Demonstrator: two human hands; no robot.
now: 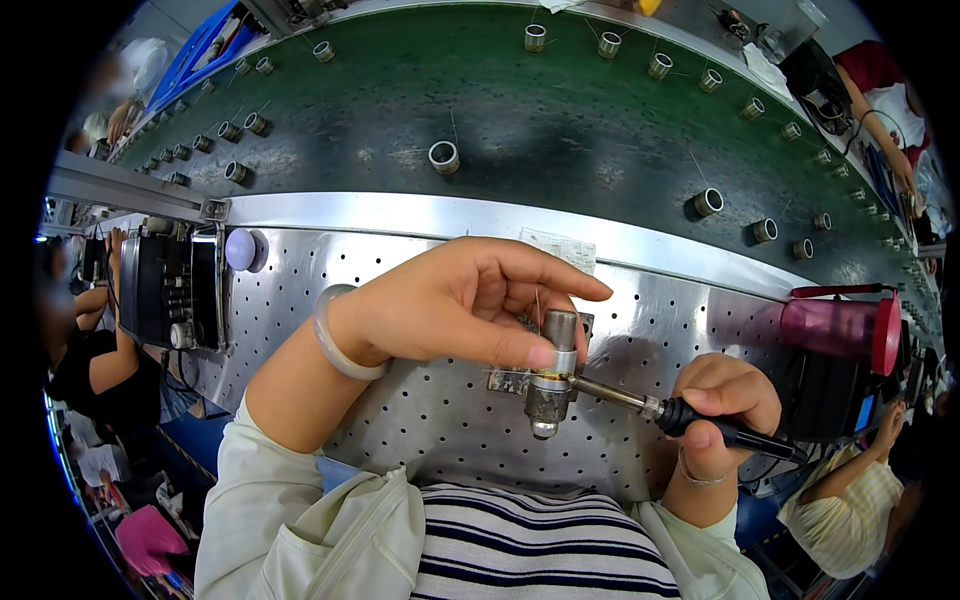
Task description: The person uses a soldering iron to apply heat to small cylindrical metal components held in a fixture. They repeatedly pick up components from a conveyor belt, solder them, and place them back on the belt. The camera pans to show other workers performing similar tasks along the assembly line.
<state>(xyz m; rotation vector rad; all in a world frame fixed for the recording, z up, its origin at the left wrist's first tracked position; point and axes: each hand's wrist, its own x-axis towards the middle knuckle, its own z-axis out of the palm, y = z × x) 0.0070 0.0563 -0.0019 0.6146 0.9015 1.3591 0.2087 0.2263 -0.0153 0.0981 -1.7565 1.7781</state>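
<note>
Metal cylinder (560, 334) between left hand (455, 305) and soldering iron (690, 416)

The metal cylinder is over the perforated desk (400, 430), its bright rounded end toward the striped shirt (540, 545); its exact tilt is hard to judge. The left thumb lies against its banded middle while other fingers curve behind, partly hidden, so I cannot tell whether they grip it. The right hand (725, 405) has its fingers closed around the soldering iron's dark handle. The iron's tip reaches the cylinder's side, though actual contact is unclear. A small block (507, 381) beneath is mostly covered. On the green belt (560, 110), the farthest metal rings (709, 202) blur toward the rim.
</note>
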